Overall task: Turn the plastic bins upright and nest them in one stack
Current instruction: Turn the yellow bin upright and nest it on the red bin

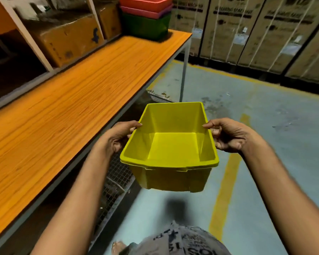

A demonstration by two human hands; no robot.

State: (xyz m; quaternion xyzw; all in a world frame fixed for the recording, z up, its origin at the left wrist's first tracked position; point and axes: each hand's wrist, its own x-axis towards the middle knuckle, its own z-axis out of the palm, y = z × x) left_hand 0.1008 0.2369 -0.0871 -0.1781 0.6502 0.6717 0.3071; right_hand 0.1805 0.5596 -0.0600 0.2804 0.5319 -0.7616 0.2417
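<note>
I hold a yellow plastic bin (170, 148) upright in the air, off the table's right edge and above the floor. My left hand (118, 137) grips its left rim and my right hand (228, 135) grips its right rim. The bin is empty. At the far end of the orange table (63, 111) stands a nested stack (145, 17): a green bin (145, 27) at the bottom, a pink one (145, 12) in it, a red one (145, 2) on top. All three are upright.
Cardboard boxes (66, 41) sit on the shelf behind the table at the left. Large strapped cartons (256, 34) line the back wall. The grey floor (265, 126) has yellow lines. Wire mesh (116, 177) lies under the table edge.
</note>
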